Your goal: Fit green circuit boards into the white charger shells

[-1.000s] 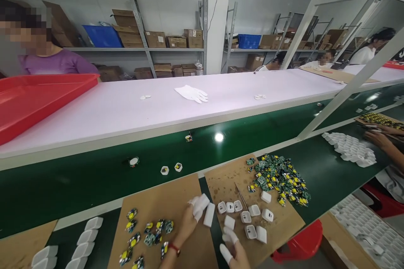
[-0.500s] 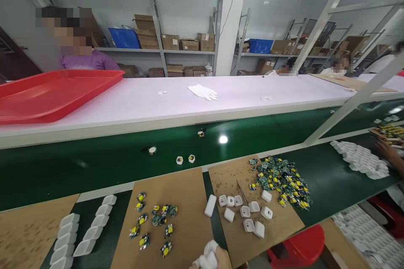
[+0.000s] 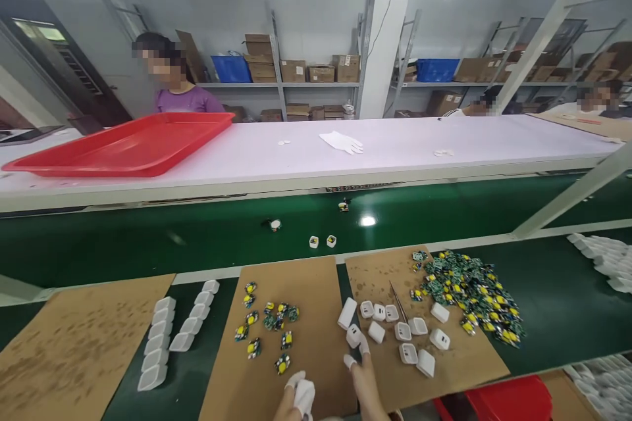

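Note:
My left hand (image 3: 295,397), with white fingertip covers, is closed round a white piece (image 3: 305,396) at the bottom of the centre cardboard sheet (image 3: 326,316). Further right, my right hand (image 3: 364,378) has its covered thumb and finger apart, one fingertip touching or nearly touching a white housing (image 3: 353,335); nothing shows between the fingers. Several white housings (image 3: 408,353) lie on the right cardboard, beside metal tweezers (image 3: 397,299). A large pile of circuit boards (image 3: 474,293) with yellow parts lies behind them. Smaller boards (image 3: 253,347) are spread over the centre sheet.
Rows of white shells (image 3: 157,356) stand at the left. Two housings (image 3: 331,241) sit on the green belt (image 3: 168,243). Above it, a white shelf (image 3: 276,164) holds a red tray (image 3: 148,141) and a white glove (image 3: 342,142). A person (image 3: 187,100) is behind the tray.
The view has shifted left. Both hands now show separately at the bottom, my right hand reaching up to the housings. One white housing now sits just below the long upright one.

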Available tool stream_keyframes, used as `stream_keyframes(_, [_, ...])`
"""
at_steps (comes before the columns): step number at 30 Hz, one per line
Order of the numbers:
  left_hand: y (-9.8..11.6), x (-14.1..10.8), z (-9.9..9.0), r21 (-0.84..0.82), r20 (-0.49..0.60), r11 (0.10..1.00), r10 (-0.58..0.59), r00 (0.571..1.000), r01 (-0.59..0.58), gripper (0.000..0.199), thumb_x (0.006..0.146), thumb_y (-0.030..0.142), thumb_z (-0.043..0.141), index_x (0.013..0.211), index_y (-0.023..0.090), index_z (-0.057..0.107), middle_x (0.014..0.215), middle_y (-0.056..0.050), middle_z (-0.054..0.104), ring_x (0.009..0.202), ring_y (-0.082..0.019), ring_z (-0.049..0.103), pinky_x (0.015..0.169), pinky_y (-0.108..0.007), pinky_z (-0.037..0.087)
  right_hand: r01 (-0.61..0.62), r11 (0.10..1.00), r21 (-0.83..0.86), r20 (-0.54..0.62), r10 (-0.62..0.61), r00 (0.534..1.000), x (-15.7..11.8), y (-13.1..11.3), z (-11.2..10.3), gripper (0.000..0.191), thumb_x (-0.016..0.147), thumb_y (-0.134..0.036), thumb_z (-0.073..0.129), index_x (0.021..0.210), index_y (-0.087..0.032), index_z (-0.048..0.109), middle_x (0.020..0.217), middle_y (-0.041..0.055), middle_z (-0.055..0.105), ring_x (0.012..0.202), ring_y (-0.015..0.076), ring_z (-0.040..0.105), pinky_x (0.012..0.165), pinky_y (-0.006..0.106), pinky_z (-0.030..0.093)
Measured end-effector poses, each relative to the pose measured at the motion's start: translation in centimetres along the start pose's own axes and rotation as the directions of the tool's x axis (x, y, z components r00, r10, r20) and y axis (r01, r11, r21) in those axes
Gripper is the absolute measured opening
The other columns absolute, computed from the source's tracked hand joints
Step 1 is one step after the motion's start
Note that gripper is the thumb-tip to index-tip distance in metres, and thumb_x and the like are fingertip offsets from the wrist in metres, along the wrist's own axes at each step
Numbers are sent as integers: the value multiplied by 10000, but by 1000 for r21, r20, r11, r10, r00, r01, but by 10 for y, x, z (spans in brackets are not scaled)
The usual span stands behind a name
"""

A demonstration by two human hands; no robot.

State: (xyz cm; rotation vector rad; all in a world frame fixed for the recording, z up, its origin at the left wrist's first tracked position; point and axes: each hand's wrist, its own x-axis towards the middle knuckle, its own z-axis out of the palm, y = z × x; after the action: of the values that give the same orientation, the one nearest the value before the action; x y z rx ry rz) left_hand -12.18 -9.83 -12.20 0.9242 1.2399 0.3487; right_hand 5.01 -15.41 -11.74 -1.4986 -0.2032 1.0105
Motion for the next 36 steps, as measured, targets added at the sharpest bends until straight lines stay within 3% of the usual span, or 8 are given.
stream_keyframes(7, [-17, 12, 28, -103, 53, 988, -112, 992, 117, 710, 473, 730, 728, 921, 192, 605, 593, 8, 594, 571, -185, 589, 530, -273, 420, 146, 968, -204, 488, -28, 872, -34, -5, 7, 588, 472, -287, 764, 1054, -200, 755, 1097, 122, 727, 1058, 336, 632, 980, 432, 453])
stream_keyframes(11, [2, 12, 16, 127, -7, 987, -99, 995, 99, 541, 746, 630, 534, 992, 156, 619, 709, -94, 684, 663, -287, 683, 569, -364, 502, 177, 962, -206, 416, -78, 906, -28, 0, 3, 443, 540, -242, 676, 969, -188, 774, 979, 99, 742, 985, 297, 625, 949, 404, 435])
stream_keyframes(13, [18, 12, 2, 303, -107, 953, 22, 994, 12, 451, 812, 471, 485, 1061, 112, 599, 936, -173, 706, 918, -339, 692, 794, -432, 540, 109, 982, -154, 360, -47, 932, -18, 5, -1, 459, 575, -315, 645, 993, -154, 743, 895, 100, 735, 800, 250, 640, 749, 357, 487])
stream_keyframes(15, [34, 14, -12, 451, -194, 890, 176, 965, -72, 414, 793, 304, 505, 1114, 51, 569, 1235, -251, 601, 1270, -371, 518, 1100, -444, 380, 11, 996, -85, 313, 17, 950, -9, 9, -7, 545, 577, -396, 642, 1047, -127, 698, 816, 94, 719, 583, 193, 596, 522, 292, 415])
stream_keyframes(18, [47, 16, -26, 578, -257, 808, 311, 915, -112, 491, 721, 148, 523, 1182, -22, 519, 1418, -312, 422, 1439, -411, 266, 1209, -454, 171, -104, 993, 47, 263, 88, 961, -6, 12, -16, 553, 542, -410, 684, 1022, -136, 679, 766, 64, 705, 474, 136, 542, 458, 243, 343])
stream_keyframes(28, [59, 18, -25, 393, -130, 884, 327, 936, -255, 301, 535, 330, 720, 778, 195, 606, 891, -128, 731, 979, -352, 683, 890, -430, 550, -181, 895, 407, 202, 105, 974, -29, 4, -36, 579, 448, -681, 816, 760, -211, 685, 851, 67, 731, 753, 200, 676, 728, 327, 519])
stream_keyframes(31, [68, 7, -9, 244, -43, 917, 335, 941, -315, 577, 509, 531, 754, 957, 188, 637, 936, -126, 742, 925, -322, 701, 608, -349, 568, -152, 921, 359, 215, 77, 974, -27, 0, -40, 623, 459, -736, 776, 811, -228, 694, 893, 95, 722, 874, 264, 673, 786, 397, 534])
stream_keyframes(36, [93, -14, 21, -2, -65, 945, 326, 943, -327, 681, 357, 523, 880, 918, 179, 703, 902, -140, 768, 808, -302, 714, 527, -307, 543, -41, 995, 93, 214, 20, 977, -11, 5, -27, 577, 589, -661, 682, 945, -207, 671, 983, 108, 687, 875, 269, 652, 744, 411, 525])
